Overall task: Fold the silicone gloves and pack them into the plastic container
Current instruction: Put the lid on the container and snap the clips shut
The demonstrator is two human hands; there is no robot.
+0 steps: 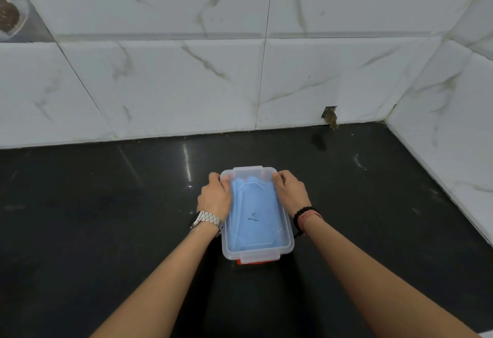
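A clear plastic container (286, 241) stands on the black counter in front of me, its translucent lid on top. Blue silicone gloves (253, 220) show through the lid, lying folded inside. An orange part peeks out under the near latch. My left hand (214, 196) grips the far left corner of the lid, fingers curled over its edge. On the far right corner my right hand (289, 188) grips the lid the same way.
The black counter (106, 217) spreads wide to the left and right of the box. White marble-pattern tiled walls (186, 84) close the back and the right side. A small broken gap in the tiles (330, 117) sits at the back right.
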